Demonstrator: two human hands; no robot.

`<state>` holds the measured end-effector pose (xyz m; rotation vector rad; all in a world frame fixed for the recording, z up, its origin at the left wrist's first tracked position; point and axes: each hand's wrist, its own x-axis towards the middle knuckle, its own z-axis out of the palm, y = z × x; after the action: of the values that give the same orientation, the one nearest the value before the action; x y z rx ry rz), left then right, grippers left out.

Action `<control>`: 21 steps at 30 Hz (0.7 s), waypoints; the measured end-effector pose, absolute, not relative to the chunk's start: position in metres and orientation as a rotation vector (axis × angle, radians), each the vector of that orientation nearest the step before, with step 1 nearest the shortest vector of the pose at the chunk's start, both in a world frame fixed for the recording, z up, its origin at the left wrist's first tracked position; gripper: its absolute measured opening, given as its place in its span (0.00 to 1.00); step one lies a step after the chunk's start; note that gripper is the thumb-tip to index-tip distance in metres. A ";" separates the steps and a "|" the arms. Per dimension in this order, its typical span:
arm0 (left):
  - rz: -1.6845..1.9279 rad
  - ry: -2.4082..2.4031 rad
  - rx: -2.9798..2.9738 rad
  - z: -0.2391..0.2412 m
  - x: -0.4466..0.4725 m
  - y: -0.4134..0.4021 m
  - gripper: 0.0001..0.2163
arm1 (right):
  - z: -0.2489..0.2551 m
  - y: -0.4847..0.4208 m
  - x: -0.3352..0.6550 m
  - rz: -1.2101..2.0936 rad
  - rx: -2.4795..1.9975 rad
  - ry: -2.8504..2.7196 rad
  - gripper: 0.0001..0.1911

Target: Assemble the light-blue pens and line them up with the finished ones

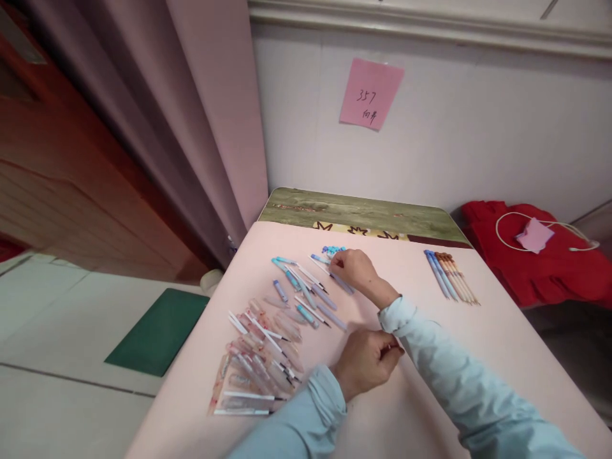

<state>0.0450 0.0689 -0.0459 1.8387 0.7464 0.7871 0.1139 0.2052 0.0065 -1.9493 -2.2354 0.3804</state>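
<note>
My left hand [366, 361] hovers over the near middle of the table, thumb and fingers pinched together; whatever they hold is too small to make out. Farther forward, my right hand [355, 268] reaches toward a small pile of blue pieces [333, 250], its fingers closed and their tips partly hidden. Beside it lie loose pen parts: white refills [310, 278] with dark tips, blue-grey barrels [331, 315] and turquoise grip pieces [291, 279]. Left of my left hand spreads a heap of clear pinkish pen barrels [258, 357] mixed with more white refills.
A row of blue and brown-topped pens [449, 277] lies at the table's right. The table [430, 357] has a pale pink cover. Red cloth [514, 255] with a white cable is beyond its right edge; a green mat [160, 331] lies on the floor at left.
</note>
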 end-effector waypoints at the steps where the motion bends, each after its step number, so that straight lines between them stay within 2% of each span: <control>1: 0.788 0.749 1.855 -0.047 0.045 0.069 0.09 | 0.003 0.207 0.109 0.355 -1.985 -2.274 0.11; 7: 0.725 0.821 2.000 -0.053 0.046 0.071 0.08 | -0.013 0.210 0.087 0.245 -2.065 -2.335 0.13; 12: 0.703 0.837 2.021 -0.052 0.045 0.070 0.08 | 0.001 0.207 0.085 0.217 -2.050 -2.327 0.12; 16: 0.697 0.827 1.979 -0.053 0.044 0.070 0.10 | 0.013 0.186 0.110 0.367 -2.037 -2.137 0.09; 21: 0.749 0.762 1.970 -0.051 0.044 0.071 0.09 | 0.003 0.147 0.142 0.542 -2.017 -2.093 0.08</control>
<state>0.0440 0.0705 -0.0510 1.9699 0.7616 0.7487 0.1419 0.1475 0.0034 -2.0171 -2.0933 0.5423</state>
